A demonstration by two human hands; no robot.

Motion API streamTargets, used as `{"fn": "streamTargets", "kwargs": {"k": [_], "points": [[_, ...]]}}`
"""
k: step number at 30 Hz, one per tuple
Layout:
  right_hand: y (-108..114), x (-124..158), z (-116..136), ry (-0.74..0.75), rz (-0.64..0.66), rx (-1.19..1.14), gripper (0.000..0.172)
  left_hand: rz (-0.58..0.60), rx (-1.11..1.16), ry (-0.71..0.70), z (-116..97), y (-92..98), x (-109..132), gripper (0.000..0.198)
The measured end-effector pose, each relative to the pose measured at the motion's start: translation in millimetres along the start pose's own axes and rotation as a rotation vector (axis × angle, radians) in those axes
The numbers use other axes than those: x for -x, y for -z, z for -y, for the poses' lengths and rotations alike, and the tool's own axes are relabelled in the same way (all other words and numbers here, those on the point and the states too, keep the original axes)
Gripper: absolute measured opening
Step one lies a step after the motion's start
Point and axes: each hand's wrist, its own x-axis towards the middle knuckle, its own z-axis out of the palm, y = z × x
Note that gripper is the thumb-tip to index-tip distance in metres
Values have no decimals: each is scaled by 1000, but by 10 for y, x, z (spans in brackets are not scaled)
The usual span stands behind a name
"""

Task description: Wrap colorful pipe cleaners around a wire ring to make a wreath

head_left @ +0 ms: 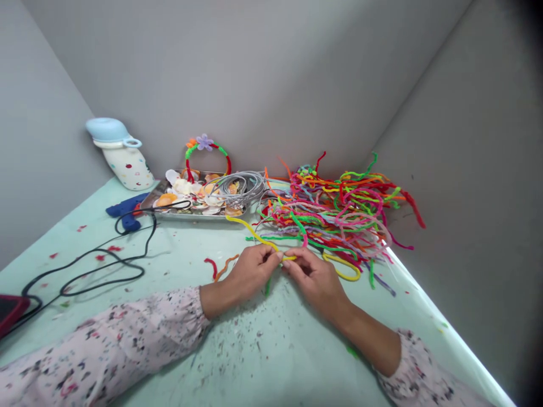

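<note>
My left hand (253,271) and my right hand (314,277) meet fingertip to fingertip over the pale green table (263,350). Both pinch a yellow pipe cleaner (250,229) that runs from the back left, between the fingers, and curls out to the right of my right hand. A green pipe cleaner (267,287) pokes out below my left fingers. Just behind the hands lies a big tangled heap of coloured pipe cleaners (339,212).
A metal tray (178,215) of seashells and grey cord sits behind, with a pipe-cleaner hoop (207,148) standing in it. A blue glue gun (125,210) and its black cable (106,265) lie left, beside a spotted white jug (123,158). Grey walls close the corner.
</note>
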Motion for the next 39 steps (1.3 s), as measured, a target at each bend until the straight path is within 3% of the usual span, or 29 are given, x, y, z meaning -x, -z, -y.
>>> {"fn": "streamTargets", "kwargs": {"k": [6, 11, 31, 39], "points": [[9, 1, -19, 12, 62, -39, 24, -18, 19, -7, 14, 10, 0, 32], [14, -17, -36, 46, 82, -27, 13, -10, 5, 8, 6, 19, 2, 30], [35, -17, -30, 342, 26, 115, 9, -6, -53, 4, -11, 12, 27, 28], [33, -17, -23, 153, -26, 5, 9, -40, -103, -141, -76, 42, 85, 20]]}}
